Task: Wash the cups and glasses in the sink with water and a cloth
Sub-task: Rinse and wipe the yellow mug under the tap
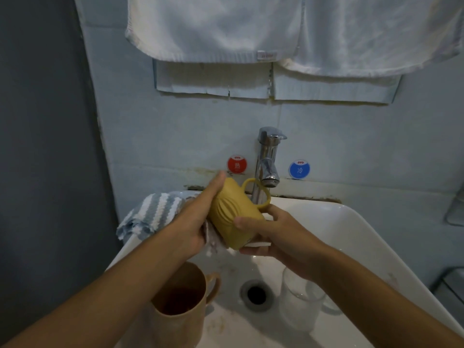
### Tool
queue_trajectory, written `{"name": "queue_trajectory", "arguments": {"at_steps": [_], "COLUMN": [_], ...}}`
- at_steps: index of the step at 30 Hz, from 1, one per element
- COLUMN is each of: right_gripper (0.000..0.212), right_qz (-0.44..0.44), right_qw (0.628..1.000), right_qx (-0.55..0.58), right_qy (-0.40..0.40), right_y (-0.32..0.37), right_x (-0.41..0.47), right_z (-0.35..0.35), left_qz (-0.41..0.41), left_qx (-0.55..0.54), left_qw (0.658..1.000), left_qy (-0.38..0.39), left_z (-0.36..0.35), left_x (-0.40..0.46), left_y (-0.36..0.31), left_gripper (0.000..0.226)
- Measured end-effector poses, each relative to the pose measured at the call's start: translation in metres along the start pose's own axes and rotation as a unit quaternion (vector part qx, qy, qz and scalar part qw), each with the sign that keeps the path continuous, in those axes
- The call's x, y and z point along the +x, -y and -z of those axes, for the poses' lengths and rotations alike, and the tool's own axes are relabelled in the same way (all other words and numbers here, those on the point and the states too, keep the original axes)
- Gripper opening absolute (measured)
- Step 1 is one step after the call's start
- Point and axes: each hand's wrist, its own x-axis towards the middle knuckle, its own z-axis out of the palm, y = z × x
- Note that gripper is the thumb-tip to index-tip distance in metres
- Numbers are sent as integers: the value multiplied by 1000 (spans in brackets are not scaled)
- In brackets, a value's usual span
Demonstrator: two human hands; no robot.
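A yellow ribbed cup with a loop handle lies on its side above the white sink, its base toward the wall. My right hand grips it at the rim end. My left hand presses a blue-and-white striped cloth against the cup's left side; the cloth trails over the sink's back left corner. A tan mug stands upright in the sink at the front left. A clear glass stands at the front right, partly under my right forearm.
A chrome tap rises behind the cup, with a red hot sticker and a blue cold sticker on the wall. The drain lies between mug and glass. White towels hang overhead.
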Motion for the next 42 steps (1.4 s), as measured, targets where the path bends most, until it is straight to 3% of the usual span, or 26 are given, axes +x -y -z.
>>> {"name": "queue_trajectory", "arguments": {"at_steps": [4,9,12,15,18,21,25,28,37,39,42], "right_gripper": [78,85,79,75,82,87,69,71,87,81,61], "right_qz": [-10,9,76,181,233,160,67,57,85,64,20], "right_qw": [1000,1000,989,944,915,960,997,998,987,992,1000], "right_qx": [21,-13,-123,-260,-315,-223,-34,-24,-116,-98,14], "right_qy": [16,5,-41,-87,-91,-51,-5,-15,-74,-51,-10], "right_y": [3,-2,-5,-9,-14,-10,-3,-8,-15,-14,-8], "right_x": [-1,1,1,2,4,3,4,7,5,5,4], "right_z": [8,3,-1,-5,-2,3,6,7,2,1,1], "left_qz": [36,55,52,45,28,-1,-25,-19,61,32,5], "left_qx": [-46,16,45,104,110,88,84,92,74,90,106], "left_qw": [998,998,997,994,994,996,996,995,995,995,994], "left_qy": [13,-33,-36,-5,-1,-19,-25,-25,-25,-34,-36], "left_z": [10,17,20,18,15,12,13,15,27,25,21], "left_x": [5,5,7,6,3,-1,-1,0,4,5,1], "left_y": [-5,-9,-12,-11,-9,-12,-14,-12,-18,-18,-18], "left_gripper": [77,52,59,60,59,51,43,42,82,80,67]}}
